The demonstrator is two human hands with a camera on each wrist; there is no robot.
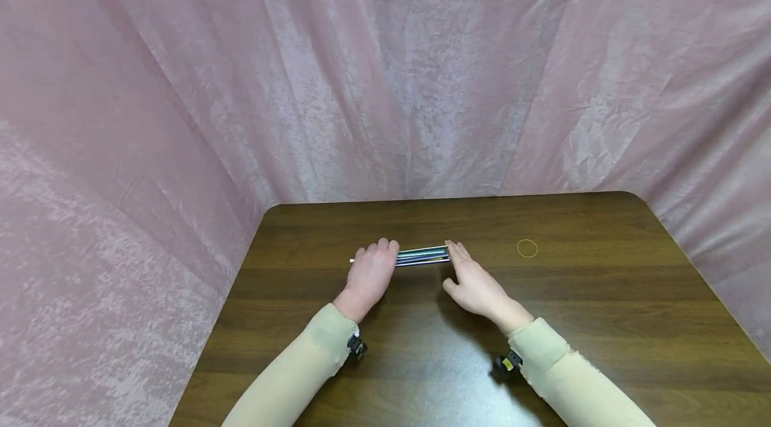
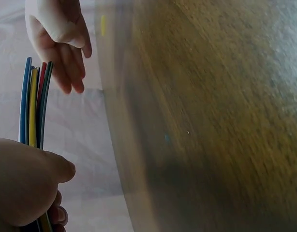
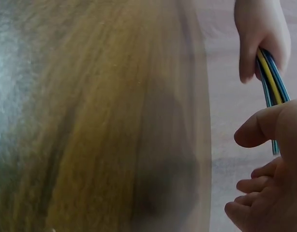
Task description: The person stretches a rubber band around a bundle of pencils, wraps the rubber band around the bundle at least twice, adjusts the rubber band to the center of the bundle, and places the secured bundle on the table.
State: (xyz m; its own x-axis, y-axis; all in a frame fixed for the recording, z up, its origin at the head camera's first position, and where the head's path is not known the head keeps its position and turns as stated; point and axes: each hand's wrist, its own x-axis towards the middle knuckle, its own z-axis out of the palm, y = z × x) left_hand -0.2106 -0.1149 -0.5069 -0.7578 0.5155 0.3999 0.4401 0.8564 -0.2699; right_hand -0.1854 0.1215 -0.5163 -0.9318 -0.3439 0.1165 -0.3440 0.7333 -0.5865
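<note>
A bundle of thin coloured sticks (image 1: 423, 256), blue, yellow, red and dark green among them, is held above the wooden table. My left hand (image 1: 371, 272) grips it near its left part, and a short pale end sticks out past the fingers. In the left wrist view, the sticks' free ends (image 2: 36, 72) stand at slightly uneven heights. My right hand (image 1: 476, 283) is at the bundle's right end with fingers straight and thumb spread apart. Whether its palm touches the stick ends, I cannot tell.
A thin yellow rubber band (image 1: 527, 248) lies on the brown wooden table (image 1: 602, 306), right of the right hand. A pink curtain (image 1: 409, 79) hangs behind the table's far edge and along its sides.
</note>
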